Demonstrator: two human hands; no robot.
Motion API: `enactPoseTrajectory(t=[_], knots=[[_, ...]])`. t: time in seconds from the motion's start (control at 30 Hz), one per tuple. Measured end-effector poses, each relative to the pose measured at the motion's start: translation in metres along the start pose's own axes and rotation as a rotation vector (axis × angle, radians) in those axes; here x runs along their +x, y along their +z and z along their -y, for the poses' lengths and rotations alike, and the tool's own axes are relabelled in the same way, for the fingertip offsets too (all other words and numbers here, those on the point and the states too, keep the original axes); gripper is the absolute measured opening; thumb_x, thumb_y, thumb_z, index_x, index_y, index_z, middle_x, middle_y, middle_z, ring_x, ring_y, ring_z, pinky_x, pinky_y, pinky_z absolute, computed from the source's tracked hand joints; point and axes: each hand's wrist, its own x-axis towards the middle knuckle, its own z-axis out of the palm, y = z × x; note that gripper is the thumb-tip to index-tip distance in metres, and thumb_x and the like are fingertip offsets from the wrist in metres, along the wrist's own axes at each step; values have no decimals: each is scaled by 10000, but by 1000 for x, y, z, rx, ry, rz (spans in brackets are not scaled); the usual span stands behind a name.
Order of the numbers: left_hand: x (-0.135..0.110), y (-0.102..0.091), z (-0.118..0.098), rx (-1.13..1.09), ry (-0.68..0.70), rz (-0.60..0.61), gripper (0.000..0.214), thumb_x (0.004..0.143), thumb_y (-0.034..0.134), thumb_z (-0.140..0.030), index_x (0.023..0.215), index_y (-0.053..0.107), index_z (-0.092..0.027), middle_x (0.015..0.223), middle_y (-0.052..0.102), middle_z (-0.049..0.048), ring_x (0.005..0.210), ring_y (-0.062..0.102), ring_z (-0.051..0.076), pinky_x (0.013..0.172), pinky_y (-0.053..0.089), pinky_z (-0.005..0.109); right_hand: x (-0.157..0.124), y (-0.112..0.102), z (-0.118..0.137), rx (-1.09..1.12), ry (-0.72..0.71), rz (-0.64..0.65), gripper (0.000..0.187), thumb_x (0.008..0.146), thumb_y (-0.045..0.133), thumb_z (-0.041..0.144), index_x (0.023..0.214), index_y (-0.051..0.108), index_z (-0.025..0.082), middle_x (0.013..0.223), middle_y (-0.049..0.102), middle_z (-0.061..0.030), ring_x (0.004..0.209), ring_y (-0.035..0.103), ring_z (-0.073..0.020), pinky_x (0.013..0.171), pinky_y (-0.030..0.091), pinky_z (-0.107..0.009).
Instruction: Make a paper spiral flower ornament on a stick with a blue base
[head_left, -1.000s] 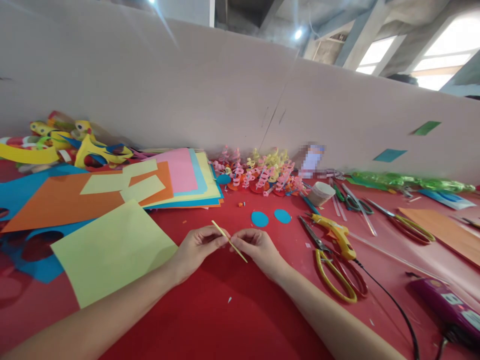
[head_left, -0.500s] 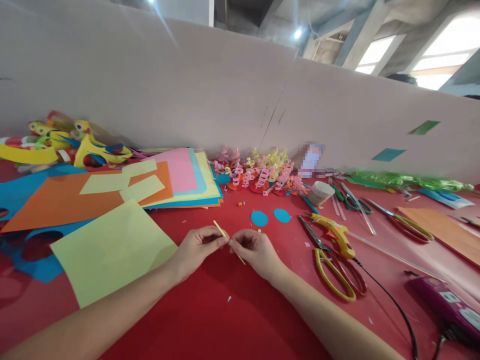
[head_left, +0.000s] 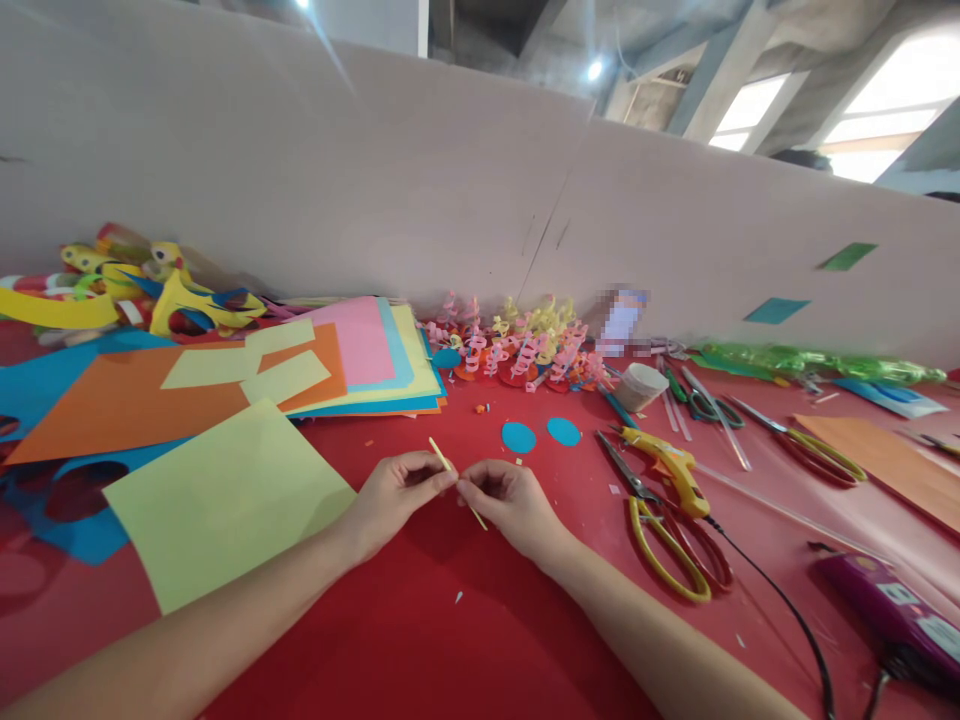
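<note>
A thin pale-yellow rolled paper strip slants between my two hands above the red table. My left hand pinches it from the left between thumb and fingers. From the right, my right hand pinches it too, the fingertips of both hands meeting at its middle. The strip's two ends stick out, one above the fingers and one below. Just beyond the hands lie two blue paper circles. A large pale-yellow sheet rests beside my left forearm.
Coloured sheets are stacked at the left. Curled pink and yellow paper pieces stand along the white partition. At the right lie scissors, a yellow glue gun, a white tub and a corded purple tool.
Both hands keep the same pinch on the strip, which has turned very slightly between the fingertips. Nothing else on the table has moved.
</note>
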Motion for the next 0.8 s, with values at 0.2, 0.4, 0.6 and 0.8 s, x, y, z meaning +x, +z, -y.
enactPoseTrajectory(t=[0.2,0.4,0.6,0.8], knots=[[0,-1,3,-37,-33,-37,145,776,619,-324,764,701,-205,757,680,3,760,580,150,734,439,237,0,0,1,-4,-3,-16,174,747,598,336,669,604,180,580,613,12,513,518,-105,495,395,-216],[3,-1,8,-114,-74,-96,160,748,651,-337,753,688,-181,722,660,0,719,573,136,735,449,250,-1,-3,3,74,10,66,336,821,509,463,719,642,172,649,673,-24,630,599,-135,605,457,-238],[2,-1,7,-101,-61,-72,180,760,634,-348,733,672,-174,704,642,-2,701,561,134,715,449,255,1,-4,3,103,19,100,339,786,563,484,738,647,160,669,684,-31,631,606,-138,622,471,-249],[2,-2,7,-142,-70,-98,127,716,679,-323,764,700,-208,765,678,-5,749,580,139,743,448,247,2,-4,-1,122,27,48,244,708,660,414,747,650,174,667,693,-16,637,632,-148,625,484,-257]])
